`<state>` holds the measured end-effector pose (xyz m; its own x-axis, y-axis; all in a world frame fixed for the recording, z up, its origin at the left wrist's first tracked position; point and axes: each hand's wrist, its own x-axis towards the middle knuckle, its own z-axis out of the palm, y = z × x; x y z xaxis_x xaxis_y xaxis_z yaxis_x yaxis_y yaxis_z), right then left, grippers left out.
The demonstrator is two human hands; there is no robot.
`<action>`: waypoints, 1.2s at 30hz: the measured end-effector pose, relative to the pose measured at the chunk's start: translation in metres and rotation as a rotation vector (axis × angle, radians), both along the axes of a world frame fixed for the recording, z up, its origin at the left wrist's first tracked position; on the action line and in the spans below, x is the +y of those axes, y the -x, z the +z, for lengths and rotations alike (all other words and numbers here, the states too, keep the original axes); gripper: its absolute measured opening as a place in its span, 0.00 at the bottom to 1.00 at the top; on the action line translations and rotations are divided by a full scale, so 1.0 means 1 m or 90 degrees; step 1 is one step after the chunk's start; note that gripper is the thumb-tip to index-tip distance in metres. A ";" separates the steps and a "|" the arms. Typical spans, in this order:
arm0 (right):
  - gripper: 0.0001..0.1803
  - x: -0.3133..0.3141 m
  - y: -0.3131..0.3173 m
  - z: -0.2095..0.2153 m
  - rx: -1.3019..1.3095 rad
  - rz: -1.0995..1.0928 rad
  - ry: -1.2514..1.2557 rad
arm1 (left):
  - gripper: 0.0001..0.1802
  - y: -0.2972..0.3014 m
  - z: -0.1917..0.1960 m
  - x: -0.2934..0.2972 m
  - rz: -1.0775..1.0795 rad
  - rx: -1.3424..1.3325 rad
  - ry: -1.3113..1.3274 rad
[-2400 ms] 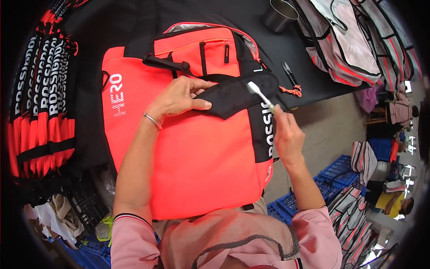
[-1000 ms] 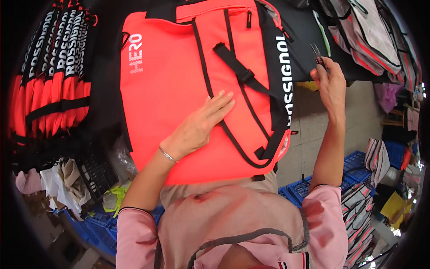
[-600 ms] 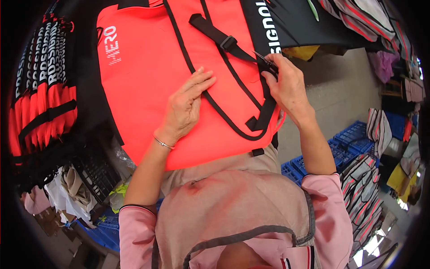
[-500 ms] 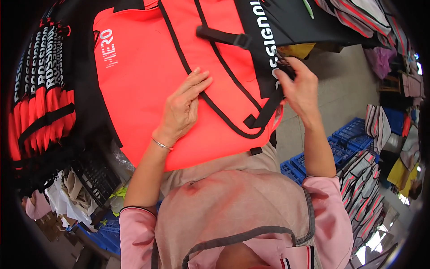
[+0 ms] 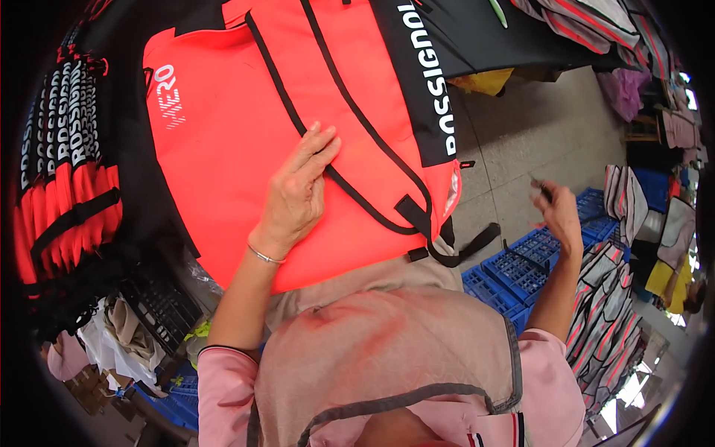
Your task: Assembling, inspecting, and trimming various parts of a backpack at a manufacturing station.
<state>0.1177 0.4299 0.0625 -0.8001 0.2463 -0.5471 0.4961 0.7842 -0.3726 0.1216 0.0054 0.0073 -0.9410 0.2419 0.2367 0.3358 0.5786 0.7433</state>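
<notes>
A large bright coral-red bag [image 5: 246, 141] with black straps and a black side panel lies on the dark work table in front of me. My left hand [image 5: 298, 195] rests flat on it, fingers together, pressing on the fabric beside a black strap. My right hand [image 5: 557, 212] is off the table to the right, over the floor, with its fingers closed on a small dark tool whose tip sticks out above the thumb. A loose black strap end [image 5: 465, 249] hangs off the bag's lower right corner.
A stack of matching red and black bags [image 5: 63, 179] lies at the left. Blue plastic crates [image 5: 521, 264] stand on the concrete floor at the right, beside piles of grey and pink bags [image 5: 614, 298]. More grey bags [image 5: 596, 26] lie at the top right.
The bag has been turned over to its strap side and pulled toward me. My right hand has left the bag's edge and swung out to the right over the floor. The left hand stays flat on it.
</notes>
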 end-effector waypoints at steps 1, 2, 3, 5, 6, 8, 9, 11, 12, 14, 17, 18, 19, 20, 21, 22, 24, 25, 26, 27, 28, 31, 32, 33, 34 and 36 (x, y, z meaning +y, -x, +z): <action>0.13 -0.009 0.002 0.003 -0.003 -0.003 -0.001 | 0.23 -0.001 0.010 0.007 0.027 0.012 0.038; 0.13 -0.026 0.006 0.005 0.087 -0.030 0.126 | 0.21 -0.004 0.018 0.011 0.055 0.025 0.081; 0.13 -0.044 0.008 0.005 0.178 -0.058 0.254 | 0.21 -0.009 0.023 0.016 0.054 0.024 0.085; 0.13 -0.080 0.013 0.005 0.172 0.073 0.293 | 0.18 -0.025 0.033 0.021 0.117 0.083 0.078; 0.13 -0.097 0.012 -0.003 0.208 0.151 0.321 | 0.18 -0.036 0.038 0.022 0.117 0.083 0.081; 0.13 -0.129 0.014 -0.007 0.235 0.236 0.349 | 0.15 -0.058 0.049 0.025 0.153 -0.364 -0.068; 0.13 -0.144 0.015 -0.006 0.227 0.244 0.350 | 0.15 -0.066 0.049 0.027 0.153 -0.364 -0.066; 0.12 -0.168 0.018 -0.013 0.253 0.281 0.326 | 0.15 -0.081 0.047 0.030 0.168 -0.682 -0.378; 0.12 -0.176 0.020 -0.016 0.280 0.312 0.297 | 0.15 -0.082 0.049 0.033 0.159 -0.690 -0.404; 0.12 -0.188 0.028 -0.016 0.155 0.292 0.356 | 0.16 -0.075 0.050 0.038 0.165 -0.702 -0.413; 0.12 -0.204 0.027 -0.014 0.030 0.250 0.470 | 0.16 -0.081 0.039 0.045 0.186 -0.675 -0.492; 0.12 -0.208 0.025 -0.012 0.031 0.225 0.531 | 0.16 -0.084 0.033 0.047 0.198 -0.635 -0.557; 0.12 -0.212 0.022 -0.011 0.030 0.198 0.592 | 0.16 -0.088 0.029 0.049 0.207 -0.632 -0.560; 0.11 -0.213 0.020 -0.009 0.012 0.166 0.619 | 0.14 -0.090 0.025 0.050 0.237 -0.575 -0.577; 0.11 -0.214 0.019 -0.009 0.007 0.172 0.621 | 0.14 -0.092 0.022 0.051 0.266 -0.519 -0.592; 0.09 -0.213 0.019 -0.009 -0.001 0.162 0.651 | 0.14 -0.094 0.017 0.052 0.273 -0.516 -0.595; 0.07 -0.211 0.018 -0.011 -0.004 0.147 0.700 | 0.10 -0.095 0.011 0.053 0.263 -0.345 -0.512; 0.07 -0.210 0.018 -0.011 -0.007 0.150 0.699 | 0.10 -0.095 0.009 0.053 0.266 -0.345 -0.513; 0.08 -0.208 0.019 -0.011 -0.022 0.145 0.706 | 0.09 -0.096 0.007 0.053 0.267 -0.331 -0.491; 0.09 -0.207 0.019 -0.011 -0.037 0.140 0.712 | 0.09 -0.096 0.006 0.053 0.267 -0.317 -0.468; 0.09 -0.206 0.019 -0.012 -0.039 0.140 0.711 | 0.09 -0.094 0.006 0.052 0.268 -0.317 -0.469; 0.10 -0.203 0.017 -0.018 -0.034 0.142 0.716 | 0.10 -0.092 0.004 0.052 0.250 -0.218 -0.375; 0.10 -0.202 0.017 -0.019 -0.034 0.148 0.713 | 0.10 -0.092 0.003 0.052 0.255 -0.214 -0.377; 0.10 -0.202 0.017 -0.020 -0.035 0.155 0.711 | 0.11 -0.092 0.003 0.052 0.260 -0.209 -0.378; 0.10 -0.201 0.017 -0.019 -0.034 0.153 0.710 | 0.11 -0.092 0.003 0.051 0.258 -0.210 -0.379; 0.10 -0.202 0.015 -0.016 -0.016 0.137 0.670 | 0.09 -0.091 0.004 0.048 0.212 -0.278 -0.304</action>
<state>0.1024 0.2275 0.0461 -0.7560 -0.5030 -0.4189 0.4030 0.1466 -0.9034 0.2123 0.0533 0.0114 -0.9794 -0.1101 -0.1693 -0.1870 0.1780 0.9661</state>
